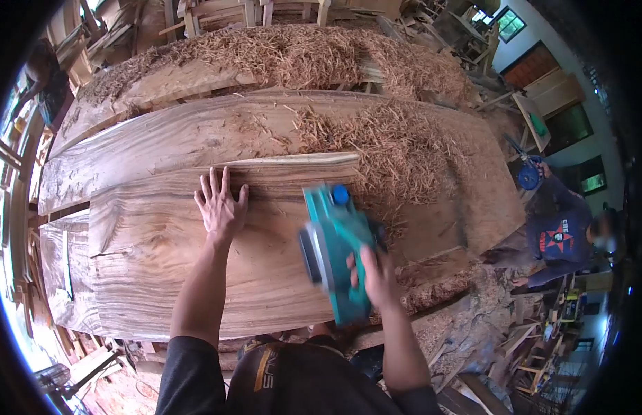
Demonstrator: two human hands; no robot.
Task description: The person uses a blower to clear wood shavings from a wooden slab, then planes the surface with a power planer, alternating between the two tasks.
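Note:
My left hand [222,205] lies flat on the broad wooden slab [155,277], its fingers spread and pointing away from me. In my right hand [377,275] is the handle of a teal electric planer [338,235] with a blue knob at its far end. The planer is slightly smeared by motion and sits over the slab, right of my left hand. Whether its sole touches the wood cannot be told from above. Dark wavy grain runs along the slab, and a pale strip [300,159] marks its far edge.
Curly wood shavings [404,149] heap up beyond and right of the planer. Another slab [175,79] lies farther off under more shavings [293,55]. At right stands a person [556,232] holding a blue round tool [528,176]. Another person [47,86] is at upper left.

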